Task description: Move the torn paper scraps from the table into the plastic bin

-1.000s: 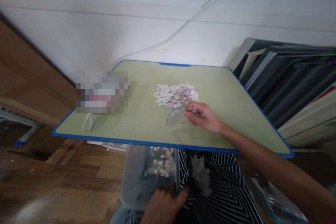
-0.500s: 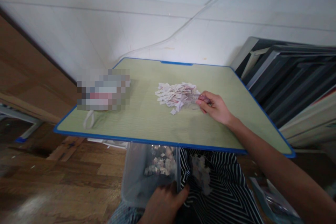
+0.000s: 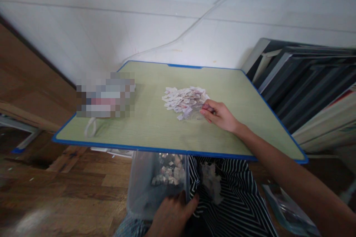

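On the table lies a heap of small white paper-like pieces (image 3: 180,98), some with reddish marks. My right hand (image 3: 221,115) is closed at the heap's right side, thumb and fingers pinching a see-through plastic piece that looks like a small bag (image 3: 193,114). This plastic rests against the near right edge of the heap; its exact shape is hard to make out. Below the table edge, my left hand (image 3: 172,213) grips the rim of a translucent plastic bin (image 3: 140,189), the thumb outside and the fingers inside. Small pale square pieces (image 3: 169,174) lie in the bin.
The green table (image 3: 144,129) has a blue edge. A blurred-out object (image 3: 108,96) with a white loop (image 3: 90,127) sits at its left. Dark flat panels (image 3: 306,81) lean at the right. Pale scraps (image 3: 211,183) lie on striped cloth (image 3: 239,196) over my lap.
My right hand has moved slightly left and toward me, taking the clear plastic along the heap's near edge. My left hand stays on the bin. The view has shifted a little.
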Available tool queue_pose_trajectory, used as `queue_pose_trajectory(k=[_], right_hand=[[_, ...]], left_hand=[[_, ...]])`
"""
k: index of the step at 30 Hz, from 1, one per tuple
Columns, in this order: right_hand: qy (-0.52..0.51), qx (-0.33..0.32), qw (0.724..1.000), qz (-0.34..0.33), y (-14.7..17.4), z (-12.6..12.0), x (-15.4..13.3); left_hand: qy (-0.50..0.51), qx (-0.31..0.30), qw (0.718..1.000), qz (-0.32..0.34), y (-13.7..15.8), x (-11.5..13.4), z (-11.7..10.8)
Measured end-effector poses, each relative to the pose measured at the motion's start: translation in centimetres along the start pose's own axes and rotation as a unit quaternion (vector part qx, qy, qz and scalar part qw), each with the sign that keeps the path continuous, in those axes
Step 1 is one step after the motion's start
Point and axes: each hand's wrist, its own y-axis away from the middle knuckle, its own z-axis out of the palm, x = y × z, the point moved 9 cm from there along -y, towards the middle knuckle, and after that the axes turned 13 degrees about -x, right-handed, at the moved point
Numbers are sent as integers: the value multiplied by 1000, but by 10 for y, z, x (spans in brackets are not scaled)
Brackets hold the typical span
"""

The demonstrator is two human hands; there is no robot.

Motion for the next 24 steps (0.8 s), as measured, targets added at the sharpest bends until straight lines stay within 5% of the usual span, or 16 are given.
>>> queue_pose_trajectory(k=[13,18,24], right_hand=[[-20,24,999,6,1,-4,2],[-8,-12,1000,-6,-2,4,-2],[-20,40,999,6,1,-7,0]], left_hand=[[-4,3,1000,19,-1,1,2],[-4,1,1000,11,0,1,1],[-15,4,1000,6,0,1,-1]])
